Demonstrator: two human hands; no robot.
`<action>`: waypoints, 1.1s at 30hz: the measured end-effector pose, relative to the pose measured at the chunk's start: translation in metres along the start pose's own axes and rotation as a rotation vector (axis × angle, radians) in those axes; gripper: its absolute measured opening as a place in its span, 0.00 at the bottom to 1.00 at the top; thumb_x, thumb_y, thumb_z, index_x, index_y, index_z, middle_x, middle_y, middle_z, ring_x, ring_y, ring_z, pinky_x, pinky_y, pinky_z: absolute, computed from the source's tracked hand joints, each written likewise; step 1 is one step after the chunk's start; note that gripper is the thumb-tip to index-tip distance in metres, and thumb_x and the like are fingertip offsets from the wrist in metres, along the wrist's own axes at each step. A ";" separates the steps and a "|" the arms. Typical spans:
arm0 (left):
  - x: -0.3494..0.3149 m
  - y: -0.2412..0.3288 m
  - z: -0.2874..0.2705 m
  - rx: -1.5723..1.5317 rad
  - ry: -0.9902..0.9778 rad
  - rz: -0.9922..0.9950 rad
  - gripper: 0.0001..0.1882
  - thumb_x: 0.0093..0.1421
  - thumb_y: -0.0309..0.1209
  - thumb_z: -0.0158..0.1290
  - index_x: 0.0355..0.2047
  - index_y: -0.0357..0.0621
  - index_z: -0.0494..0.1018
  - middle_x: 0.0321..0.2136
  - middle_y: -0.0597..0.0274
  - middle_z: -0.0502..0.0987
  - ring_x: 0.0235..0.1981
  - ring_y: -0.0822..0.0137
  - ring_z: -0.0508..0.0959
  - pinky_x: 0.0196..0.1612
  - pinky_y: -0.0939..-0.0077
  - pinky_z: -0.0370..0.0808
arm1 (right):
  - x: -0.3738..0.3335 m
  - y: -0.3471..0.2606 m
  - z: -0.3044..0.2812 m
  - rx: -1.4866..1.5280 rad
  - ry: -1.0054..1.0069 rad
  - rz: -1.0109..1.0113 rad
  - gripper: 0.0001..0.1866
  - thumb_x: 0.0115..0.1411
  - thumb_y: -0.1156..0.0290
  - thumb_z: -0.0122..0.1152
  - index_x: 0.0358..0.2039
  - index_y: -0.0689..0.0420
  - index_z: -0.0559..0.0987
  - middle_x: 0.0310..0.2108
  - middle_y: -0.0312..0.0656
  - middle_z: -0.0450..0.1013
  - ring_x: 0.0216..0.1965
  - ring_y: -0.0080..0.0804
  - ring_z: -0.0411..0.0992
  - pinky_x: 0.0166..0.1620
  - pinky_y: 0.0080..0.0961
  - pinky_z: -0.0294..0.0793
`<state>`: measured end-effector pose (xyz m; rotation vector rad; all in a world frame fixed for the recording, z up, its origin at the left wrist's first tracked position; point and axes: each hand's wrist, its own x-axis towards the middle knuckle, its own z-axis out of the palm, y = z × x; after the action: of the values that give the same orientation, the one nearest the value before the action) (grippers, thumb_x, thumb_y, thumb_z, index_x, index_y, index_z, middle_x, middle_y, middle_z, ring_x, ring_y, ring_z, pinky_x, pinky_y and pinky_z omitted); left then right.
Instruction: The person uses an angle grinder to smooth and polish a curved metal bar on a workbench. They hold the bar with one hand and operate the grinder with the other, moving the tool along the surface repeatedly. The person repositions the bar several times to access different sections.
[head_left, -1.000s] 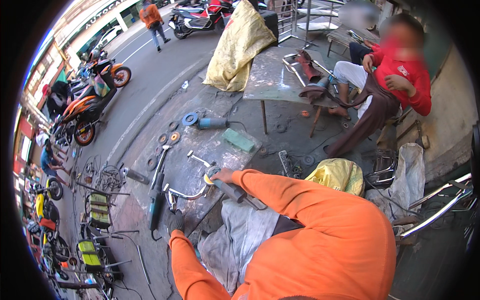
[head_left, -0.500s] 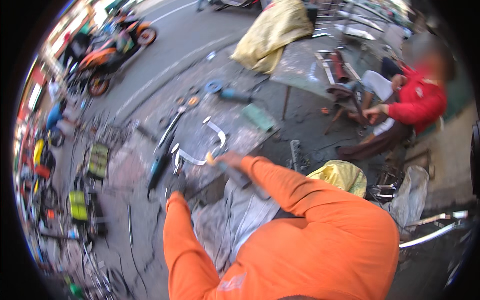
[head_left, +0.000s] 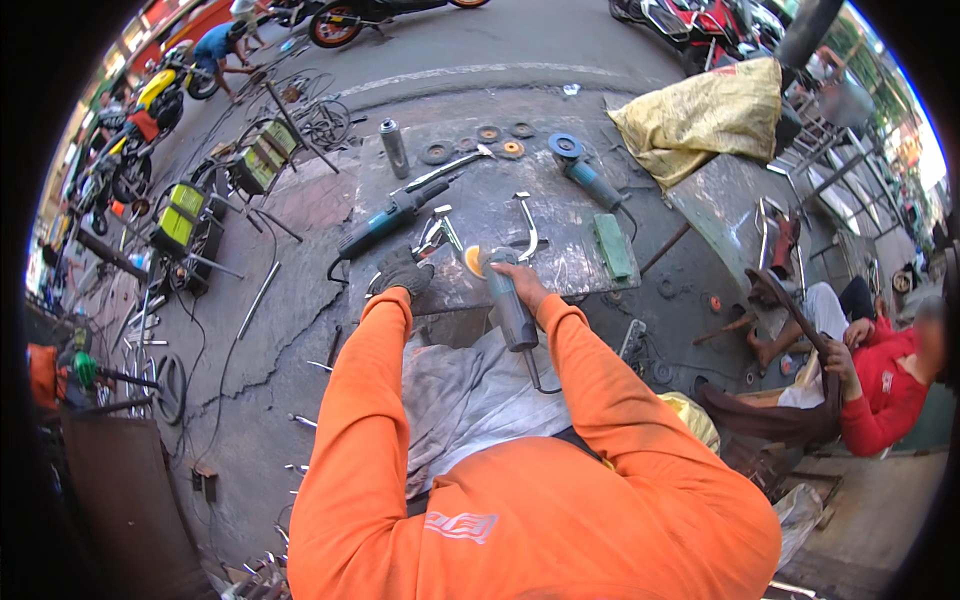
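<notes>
My right hand (head_left: 522,283), bare, grips the dark body of an angle grinder (head_left: 513,315). Its orange disc (head_left: 473,262) faces left, close to a shiny bent metal piece (head_left: 436,234). That piece is in my left hand (head_left: 402,272), which wears a dark glove and has its fingers closed. Whether disc and metal touch, I cannot tell. Another curved shiny metal piece (head_left: 527,225) lies on the worn metal work table (head_left: 470,205). Left of it rests a teal grinder (head_left: 395,218). A grey cloth (head_left: 470,385) covers my lap, with the held grinder's cord hanging above it.
On the table are a third grinder (head_left: 590,182) with a blue disc, a green block (head_left: 612,246), several loose discs (head_left: 488,133) and a metal can (head_left: 394,148). A yellow sack (head_left: 705,115) stands beyond. A person in red (head_left: 885,390) sits at right. Green-yellow machines (head_left: 180,218) stand left.
My view has swung, so the table now sits higher and more central. The grinder's disc has come nearer the metal piece in my left hand. The person in red now holds a long dark piece.
</notes>
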<state>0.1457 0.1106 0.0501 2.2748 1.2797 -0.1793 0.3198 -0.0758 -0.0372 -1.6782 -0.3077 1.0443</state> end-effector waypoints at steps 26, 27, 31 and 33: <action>0.027 -0.028 0.025 0.044 0.068 0.025 0.37 0.60 0.50 0.54 0.68 0.52 0.63 0.69 0.49 0.62 0.70 0.41 0.60 0.67 0.45 0.64 | -0.006 0.037 -0.057 -0.431 0.109 -0.171 0.36 0.57 0.39 0.63 0.44 0.64 0.83 0.36 0.57 0.79 0.41 0.49 0.78 0.46 0.41 0.75; 0.028 -0.028 0.027 0.044 0.069 0.026 0.38 0.60 0.49 0.54 0.68 0.52 0.62 0.69 0.50 0.61 0.70 0.41 0.59 0.67 0.45 0.63 | 0.000 0.038 -0.065 -0.443 0.076 -0.146 0.32 0.60 0.39 0.60 0.48 0.56 0.83 0.40 0.63 0.78 0.45 0.55 0.78 0.50 0.43 0.74; 0.028 -0.029 0.029 0.042 0.073 0.025 0.38 0.60 0.49 0.54 0.69 0.53 0.61 0.70 0.50 0.60 0.71 0.41 0.58 0.67 0.44 0.63 | 0.019 0.037 -0.089 -0.275 0.158 -0.022 0.36 0.58 0.40 0.64 0.45 0.67 0.83 0.40 0.60 0.80 0.40 0.48 0.80 0.44 0.42 0.77; 0.027 -0.029 0.029 0.040 0.077 0.022 0.38 0.61 0.48 0.53 0.70 0.53 0.60 0.70 0.50 0.59 0.71 0.41 0.57 0.68 0.44 0.62 | 0.025 0.034 -0.093 -0.255 0.238 0.037 0.38 0.56 0.40 0.65 0.43 0.71 0.83 0.38 0.57 0.80 0.38 0.45 0.80 0.42 0.40 0.77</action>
<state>0.1404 0.1282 0.0047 2.3497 1.3002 -0.1110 0.3949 -0.1329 -0.0757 -2.0229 -0.2623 0.8469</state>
